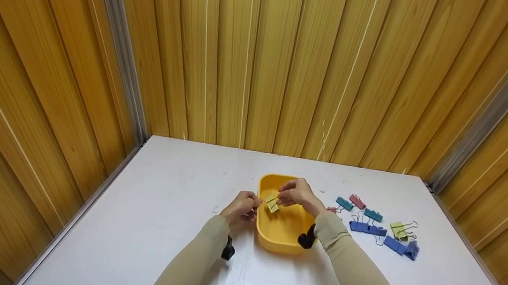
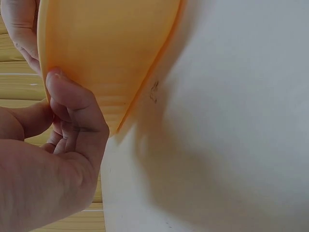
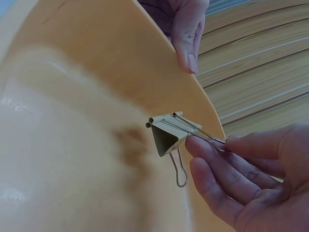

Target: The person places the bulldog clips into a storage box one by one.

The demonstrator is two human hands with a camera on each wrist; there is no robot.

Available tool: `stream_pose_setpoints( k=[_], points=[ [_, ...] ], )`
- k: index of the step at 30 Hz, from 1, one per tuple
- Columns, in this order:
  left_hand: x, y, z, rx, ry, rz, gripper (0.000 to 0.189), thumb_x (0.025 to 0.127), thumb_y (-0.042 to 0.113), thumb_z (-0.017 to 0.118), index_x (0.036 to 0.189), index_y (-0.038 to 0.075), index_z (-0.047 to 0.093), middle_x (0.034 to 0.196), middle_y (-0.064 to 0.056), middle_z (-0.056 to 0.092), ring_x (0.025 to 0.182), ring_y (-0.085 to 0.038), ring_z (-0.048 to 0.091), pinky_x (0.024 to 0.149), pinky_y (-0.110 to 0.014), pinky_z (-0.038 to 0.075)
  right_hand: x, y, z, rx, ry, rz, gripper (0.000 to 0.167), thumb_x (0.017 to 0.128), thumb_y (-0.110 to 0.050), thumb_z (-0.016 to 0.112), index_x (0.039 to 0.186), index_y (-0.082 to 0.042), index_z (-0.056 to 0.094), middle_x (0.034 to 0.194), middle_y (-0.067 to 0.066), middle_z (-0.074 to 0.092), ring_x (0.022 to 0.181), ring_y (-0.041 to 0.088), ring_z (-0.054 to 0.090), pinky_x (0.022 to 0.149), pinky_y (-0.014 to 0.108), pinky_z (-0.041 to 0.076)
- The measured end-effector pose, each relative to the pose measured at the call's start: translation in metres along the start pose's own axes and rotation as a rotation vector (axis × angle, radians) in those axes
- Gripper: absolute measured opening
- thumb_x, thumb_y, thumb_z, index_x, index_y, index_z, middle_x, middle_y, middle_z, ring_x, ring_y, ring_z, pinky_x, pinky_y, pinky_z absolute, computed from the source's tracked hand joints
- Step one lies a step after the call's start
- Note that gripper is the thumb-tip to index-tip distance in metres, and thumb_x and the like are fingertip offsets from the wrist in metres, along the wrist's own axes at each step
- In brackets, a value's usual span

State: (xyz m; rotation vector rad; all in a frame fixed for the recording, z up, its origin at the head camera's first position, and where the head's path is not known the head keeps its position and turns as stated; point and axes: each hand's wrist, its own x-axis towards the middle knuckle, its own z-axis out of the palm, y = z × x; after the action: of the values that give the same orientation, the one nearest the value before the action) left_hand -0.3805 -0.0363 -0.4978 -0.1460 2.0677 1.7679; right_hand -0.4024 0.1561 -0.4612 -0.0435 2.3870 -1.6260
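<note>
A yellow plastic bin (image 1: 281,231) stands on the white table. My left hand (image 1: 244,205) pinches its left rim between thumb and fingers; the left wrist view shows this hand (image 2: 72,125) close up at the edge. Inside the bin's opening, my right hand (image 1: 297,194) holds a pale yellow binder clip (image 1: 272,203). In the right wrist view, the thumb and fingers of the right hand (image 3: 251,174) pinch one wire handle of the clip (image 3: 171,135). Its other wire handle hangs down toward the bin wall (image 3: 96,72).
Right of the bin lie several binder clips: blue ones (image 1: 368,228), teal ones (image 1: 344,203), a red one (image 1: 357,201) and a yellow-green one (image 1: 399,231). Another red clip (image 1: 332,209) is partly hidden by the right arm. Wood-patterned walls (image 1: 259,71) enclose the table (image 1: 179,191).
</note>
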Motion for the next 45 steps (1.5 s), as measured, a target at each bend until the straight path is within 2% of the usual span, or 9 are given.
stream_pose_setpoints(
  k=[5,8,14,22,27,30,33,37,45],
  points=[
    [0.0,0.001,0.004,0.003,-0.017,0.023,0.011,0.096,0.013,0.054,0.086,0.008,0.051,0.075,-0.006,0.056,0.054,-0.014,0.052,0.05,-0.025,0.047,-0.004,0.006,-0.001,-0.012,-0.071,-0.009,0.028,0.088,0.007,0.056,0.115,0.015,0.056,0.101,0.031,0.068,0.088,0.037,0.072,0.081,0.047,0.056],
    [0.0,0.001,0.005,0.007,-0.02,0.025,0.012,0.096,0.014,0.053,0.087,0.008,0.051,0.075,-0.006,0.055,0.055,-0.014,0.052,0.049,-0.025,0.046,-0.008,0.006,-0.004,-0.061,-0.075,-0.023,0.028,0.089,0.006,0.054,0.115,0.012,0.057,0.106,0.033,0.066,0.092,0.039,0.07,0.081,0.047,0.056],
    [-0.002,-0.001,0.005,0.002,-0.015,0.017,0.011,0.096,0.015,0.054,0.088,0.008,0.051,0.078,-0.007,0.056,0.056,-0.015,0.051,0.049,-0.024,0.046,-0.021,0.001,-0.017,-0.189,0.029,-0.103,0.02,0.092,-0.004,0.059,0.109,0.005,0.064,0.107,0.026,0.067,0.089,0.035,0.07,0.077,0.043,0.058],
    [-0.004,-0.004,0.008,0.005,-0.018,0.025,0.012,0.096,0.016,0.055,0.088,0.007,0.052,0.081,-0.008,0.057,0.059,-0.016,0.052,0.051,-0.024,0.047,-0.044,0.0,-0.073,-0.127,0.191,-0.194,0.022,0.093,-0.009,0.059,0.108,0.008,0.064,0.096,0.02,0.07,0.081,0.026,0.071,0.075,0.036,0.059],
    [-0.003,-0.004,0.005,0.007,-0.015,0.037,0.012,0.096,0.016,0.054,0.09,0.006,0.053,0.082,-0.009,0.058,0.059,-0.015,0.052,0.051,-0.024,0.047,-0.055,0.011,-0.115,-0.175,0.275,-0.158,0.027,0.096,-0.012,0.056,0.114,0.007,0.062,0.105,0.024,0.067,0.085,0.023,0.07,0.077,0.031,0.058],
    [-0.003,-0.003,0.0,0.013,-0.004,0.033,0.013,0.097,0.018,0.054,0.092,0.005,0.053,0.083,-0.009,0.058,0.059,-0.015,0.053,0.051,-0.023,0.047,-0.06,0.022,-0.133,-0.264,0.286,-0.133,0.027,0.096,-0.012,0.054,0.115,0.006,0.062,0.109,0.025,0.065,0.089,0.026,0.067,0.079,0.031,0.057],
    [-0.002,-0.002,-0.004,0.015,0.006,0.031,0.014,0.097,0.018,0.054,0.092,0.005,0.053,0.085,-0.01,0.058,0.059,-0.016,0.053,0.051,-0.024,0.047,-0.061,0.035,-0.142,-0.386,0.269,-0.134,0.025,0.095,-0.01,0.055,0.112,0.006,0.064,0.106,0.024,0.067,0.087,0.026,0.065,0.074,0.029,0.056],
    [-0.001,0.0,-0.005,0.016,0.007,0.025,0.012,0.097,0.017,0.054,0.092,0.006,0.053,0.087,-0.011,0.059,0.061,-0.016,0.053,0.052,-0.024,0.048,-0.06,0.05,-0.141,-0.484,0.257,-0.103,0.024,0.093,-0.012,0.058,0.106,0.006,0.067,0.095,0.021,0.069,0.075,0.021,0.064,0.062,0.024,0.051],
    [-0.001,0.0,0.001,0.034,-0.002,0.016,0.013,0.096,0.015,0.054,0.097,0.002,0.055,0.088,-0.011,0.06,0.061,-0.016,0.054,0.052,-0.024,0.048,-0.05,0.076,-0.119,-0.44,0.324,0.075,0.027,0.09,-0.016,0.062,0.101,0.008,0.062,0.089,0.02,0.067,0.055,0.016,0.063,0.049,0.022,0.049]
  ],
)
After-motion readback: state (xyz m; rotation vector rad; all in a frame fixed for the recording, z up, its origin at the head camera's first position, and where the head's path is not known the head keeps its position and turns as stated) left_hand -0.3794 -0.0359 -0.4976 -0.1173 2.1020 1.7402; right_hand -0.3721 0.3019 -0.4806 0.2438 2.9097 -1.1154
